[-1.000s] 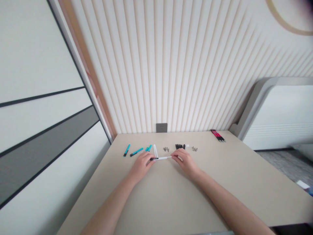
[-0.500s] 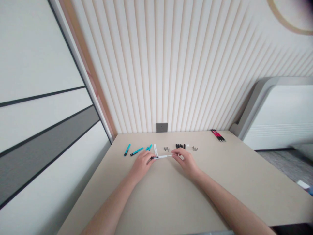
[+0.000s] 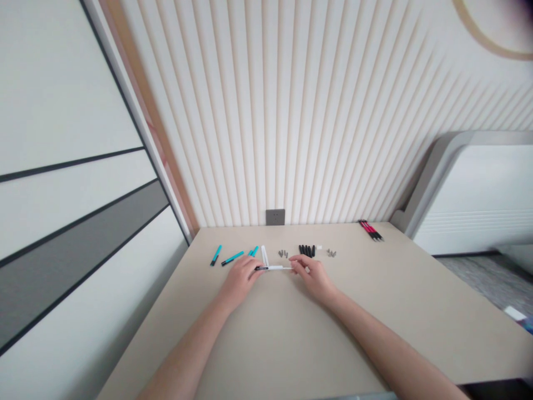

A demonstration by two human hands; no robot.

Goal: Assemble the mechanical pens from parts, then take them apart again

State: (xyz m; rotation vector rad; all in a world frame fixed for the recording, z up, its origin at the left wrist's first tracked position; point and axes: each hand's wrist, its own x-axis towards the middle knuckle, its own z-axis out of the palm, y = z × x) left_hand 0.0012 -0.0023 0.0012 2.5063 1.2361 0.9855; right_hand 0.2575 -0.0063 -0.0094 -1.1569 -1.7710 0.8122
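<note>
My left hand (image 3: pixel 242 276) is closed on the dark end of a thin white pen (image 3: pixel 275 268) that lies level just above the beige table (image 3: pixel 291 333). My right hand (image 3: pixel 310 273) pinches the pen's other, white end with its fingertips. Both hands are at the far middle of the table. Right behind the pen lies a white tube part (image 3: pixel 264 255). Several black pen parts (image 3: pixel 307 250) lie just beyond my right hand.
Teal pens (image 3: pixel 232 258) lie at the far left, small grey bits (image 3: pixel 283 254) in the middle and more grey bits (image 3: pixel 331 253) to the right. Red and black pens (image 3: pixel 371 230) lie at the far right corner. A grey wall socket (image 3: pixel 275 216) sits above the table's back edge.
My right hand has slid slightly left along the pen toward my left hand. The left hand has stayed in place.
</note>
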